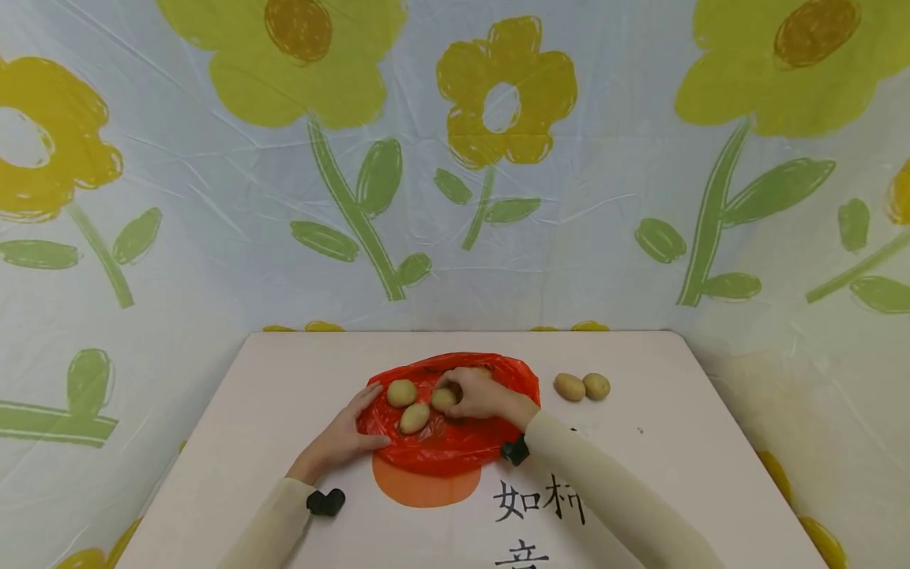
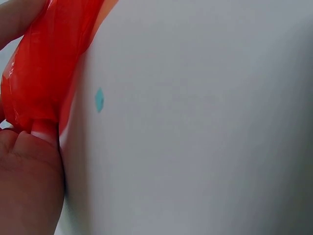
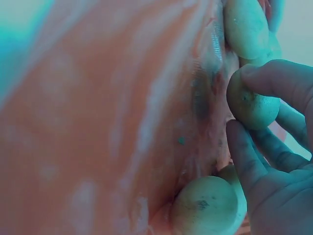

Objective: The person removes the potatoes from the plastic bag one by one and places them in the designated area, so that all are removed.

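A red plastic bag (image 1: 455, 454) lies spread on the table, with several potatoes on it. My right hand (image 1: 478, 395) pinches one potato (image 1: 441, 400) between thumb and fingers, over the middle of the bag. Two more, a round potato (image 1: 401, 393) and an oval potato (image 1: 415, 417), sit to its left. Another potato (image 1: 484, 371) shows partly behind the right hand. At the bag's left edge my left hand (image 1: 341, 433) holds the plastic, thumb and fingers spread apart; the left wrist view shows the bag (image 2: 46, 68) bunched between them.
Two potatoes, one oval (image 1: 569, 386) and one rounder (image 1: 596, 386), touch each other on the pale table (image 1: 291, 379) right of the bag. Black characters (image 1: 538, 499) and an orange disc (image 1: 426, 486) are printed on the tabletop. A flowered cloth (image 1: 569, 261) hangs behind.
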`<act>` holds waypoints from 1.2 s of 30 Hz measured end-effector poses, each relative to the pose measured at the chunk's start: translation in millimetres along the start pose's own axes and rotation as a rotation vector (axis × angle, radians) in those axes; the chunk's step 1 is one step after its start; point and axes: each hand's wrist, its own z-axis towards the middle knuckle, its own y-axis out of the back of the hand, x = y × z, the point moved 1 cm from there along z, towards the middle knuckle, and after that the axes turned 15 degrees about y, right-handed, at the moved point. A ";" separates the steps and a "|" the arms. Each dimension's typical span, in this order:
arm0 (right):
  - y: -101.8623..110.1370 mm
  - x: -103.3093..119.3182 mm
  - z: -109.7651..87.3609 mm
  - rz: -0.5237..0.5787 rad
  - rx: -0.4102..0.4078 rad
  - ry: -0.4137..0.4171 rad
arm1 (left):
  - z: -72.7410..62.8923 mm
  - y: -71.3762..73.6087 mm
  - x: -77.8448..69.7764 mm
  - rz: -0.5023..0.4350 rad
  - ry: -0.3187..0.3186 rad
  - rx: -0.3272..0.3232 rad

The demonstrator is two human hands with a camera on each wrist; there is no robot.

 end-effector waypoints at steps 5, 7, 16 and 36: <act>6.2 3.5 -5.0 -0.005 -0.025 0.021 | 1.1 -0.8 1.5 -0.016 0.009 0.001; 8.5 4.5 -8.4 0.002 -0.027 0.019 | 0.7 -1.6 2.8 -0.013 0.014 0.006; 22.3 9.1 -18.8 0.064 -0.112 0.021 | 1.9 -0.7 1.9 -0.016 -0.004 0.008; 32.8 13.3 -41.6 0.137 -0.229 0.010 | 2.1 -0.7 4.7 -0.051 0.020 0.010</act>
